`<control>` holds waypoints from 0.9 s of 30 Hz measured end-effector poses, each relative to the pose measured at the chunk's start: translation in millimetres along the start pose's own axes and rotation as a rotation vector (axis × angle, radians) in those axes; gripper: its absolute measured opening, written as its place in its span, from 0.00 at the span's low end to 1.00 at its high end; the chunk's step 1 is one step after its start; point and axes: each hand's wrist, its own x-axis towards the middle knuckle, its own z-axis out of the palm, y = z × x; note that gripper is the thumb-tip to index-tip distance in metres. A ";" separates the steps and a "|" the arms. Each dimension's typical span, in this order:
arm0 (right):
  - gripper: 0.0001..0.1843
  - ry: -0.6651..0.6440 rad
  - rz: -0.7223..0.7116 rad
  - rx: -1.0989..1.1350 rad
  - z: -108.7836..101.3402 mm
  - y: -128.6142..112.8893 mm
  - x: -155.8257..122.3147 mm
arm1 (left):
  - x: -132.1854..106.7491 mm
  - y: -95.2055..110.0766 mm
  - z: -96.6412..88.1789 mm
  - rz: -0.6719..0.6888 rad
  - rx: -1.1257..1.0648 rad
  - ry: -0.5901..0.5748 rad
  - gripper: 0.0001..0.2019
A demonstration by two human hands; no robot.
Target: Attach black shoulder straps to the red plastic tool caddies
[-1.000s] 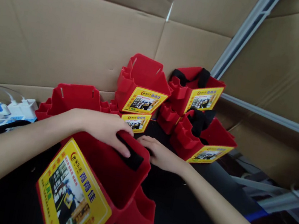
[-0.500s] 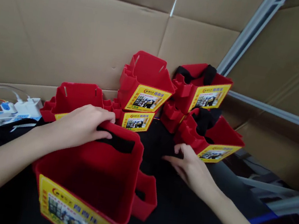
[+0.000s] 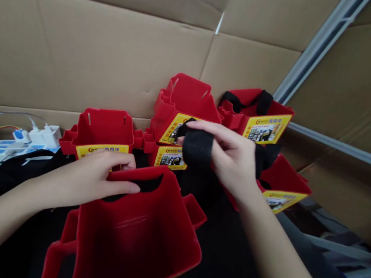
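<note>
My left hand (image 3: 107, 178) grips the back rim of a red plastic tool box (image 3: 132, 244) in the foreground, thumb inside and fingers behind. A piece of black webbing lies along the inside of that rim, beside my thumb. The box is tilted, its open top facing me. To the right, my right hand (image 3: 228, 158) is raised and pinches a black webbing strap (image 3: 198, 148), which loops over the fingers. Where the strap's other end runs is hidden.
Behind stand more red boxes with yellow labels: one at left (image 3: 105, 128), a stacked pair (image 3: 188, 97), one with a strap (image 3: 279, 109), another at right (image 3: 288, 180). A power strip (image 3: 9, 147) with white cables lies left. Cardboard (image 3: 95, 57) lines the back.
My right hand has risen from the black surface and now holds up a strap. The foreground box has turned and tilted in my left hand, its yellow label swinging out of sight.
</note>
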 end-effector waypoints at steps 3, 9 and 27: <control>0.16 -0.296 -0.090 0.082 11.7 -3.4 10.6 | 10.5 -4.3 -9.3 -0.133 -0.447 -0.148 0.28; 0.18 -0.711 -0.186 0.143 29.8 4.9 25.5 | 57.2 -23.1 -1.1 -0.122 -1.023 0.083 0.21; 0.17 -0.378 0.292 0.147 65.1 27.3 17.2 | 75.8 -26.2 15.9 0.072 -0.701 0.098 0.21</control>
